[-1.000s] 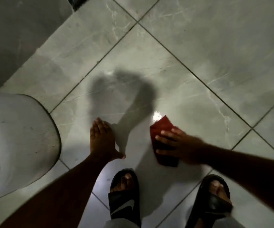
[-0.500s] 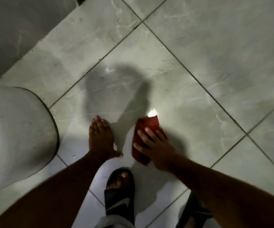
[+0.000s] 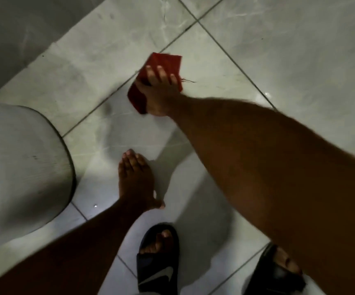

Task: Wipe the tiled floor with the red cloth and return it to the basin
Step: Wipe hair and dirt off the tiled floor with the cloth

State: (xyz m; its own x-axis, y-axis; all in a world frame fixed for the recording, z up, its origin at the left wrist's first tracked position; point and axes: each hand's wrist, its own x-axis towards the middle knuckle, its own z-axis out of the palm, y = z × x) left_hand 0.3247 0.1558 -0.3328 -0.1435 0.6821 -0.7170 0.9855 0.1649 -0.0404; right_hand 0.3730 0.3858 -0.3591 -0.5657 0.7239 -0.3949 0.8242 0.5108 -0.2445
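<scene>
The red cloth (image 3: 164,64) lies flat on the grey marbled tiled floor (image 3: 278,52), across a grout line in the upper middle of the view. My right hand (image 3: 159,90) presses down on it with the fingers spread, the arm stretched far forward. My left hand (image 3: 135,179) rests flat on the floor nearer to me, palm down and holding nothing. The white basin (image 3: 23,162) stands at the left edge, close beside my left hand; its inside is out of view.
My two feet in black slides (image 3: 158,260) stand at the bottom of the view, the right one (image 3: 276,273) partly under my arm. A dark grey wall (image 3: 19,35) rises at the upper left. The floor glistens wet around my hands.
My right hand has swept the red cloth forward, away from me, from beside my left hand to the far grout line. My left hand stays planted.
</scene>
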